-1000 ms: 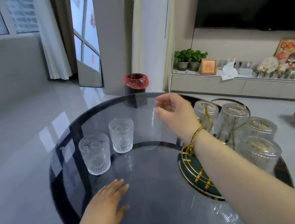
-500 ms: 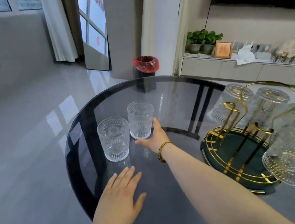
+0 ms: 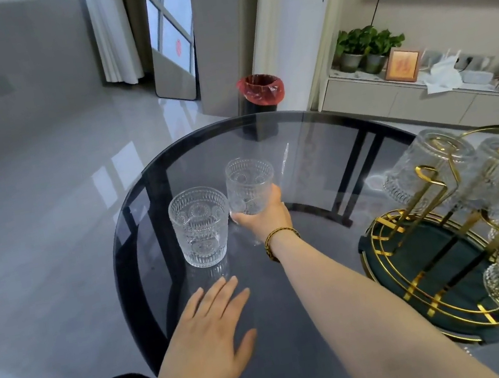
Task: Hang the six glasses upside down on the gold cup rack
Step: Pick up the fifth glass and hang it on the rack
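Observation:
My right hand grips the base of an upright embossed clear glass and holds it slightly off the dark round glass table. A second matching glass stands upright on the table just left of it. My left hand lies flat and open on the table near the front edge. At the right stands the gold cup rack on its dark green base, with several glasses hanging upside down on its arms, one of them at the back.
A red-lined bin stands on the floor behind the table. A low cabinet with potted plants and a picture frame runs along the right wall. A leaning mirror stands at the back.
My right hand reached from the rack to the far loose glass, closed on its base and lifted it slightly. The view swung left. My left hand stayed flat on the table.

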Action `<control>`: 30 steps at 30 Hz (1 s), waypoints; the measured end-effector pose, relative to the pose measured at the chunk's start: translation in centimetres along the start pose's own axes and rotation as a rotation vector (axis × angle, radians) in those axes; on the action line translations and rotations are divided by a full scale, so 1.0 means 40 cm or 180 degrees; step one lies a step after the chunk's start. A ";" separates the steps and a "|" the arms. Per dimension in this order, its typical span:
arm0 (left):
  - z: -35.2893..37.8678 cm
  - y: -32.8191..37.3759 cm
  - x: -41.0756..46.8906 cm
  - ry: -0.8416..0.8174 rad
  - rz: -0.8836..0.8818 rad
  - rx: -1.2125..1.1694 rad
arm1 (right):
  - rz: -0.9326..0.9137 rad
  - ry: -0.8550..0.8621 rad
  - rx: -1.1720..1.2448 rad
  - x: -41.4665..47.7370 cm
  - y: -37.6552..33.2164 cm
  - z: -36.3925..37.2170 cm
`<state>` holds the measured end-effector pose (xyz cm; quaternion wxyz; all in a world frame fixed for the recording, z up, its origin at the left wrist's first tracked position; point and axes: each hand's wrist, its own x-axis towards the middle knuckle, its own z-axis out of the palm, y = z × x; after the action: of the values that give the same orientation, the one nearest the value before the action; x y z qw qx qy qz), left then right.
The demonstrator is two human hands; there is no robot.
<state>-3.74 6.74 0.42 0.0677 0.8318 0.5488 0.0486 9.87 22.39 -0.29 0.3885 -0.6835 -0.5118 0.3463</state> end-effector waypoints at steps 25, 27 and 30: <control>0.040 0.131 0.024 -0.0059 0.0475 -0.0497 | -0.1361 0.0789 -0.0269 -0.355 -0.236 -0.565; 0.047 0.174 0.040 -0.0107 0.0664 -0.0524 | -0.1383 0.0869 -0.0375 -0.357 -0.251 -0.619; 0.045 0.232 0.073 -0.0220 0.0873 -0.0578 | -0.1324 0.0907 -0.0654 -0.347 -0.261 -0.684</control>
<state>6.09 5.73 0.22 0.1542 0.8905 0.4208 0.0782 25.92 5.94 22.56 0.4479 -0.6413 -0.6139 0.1056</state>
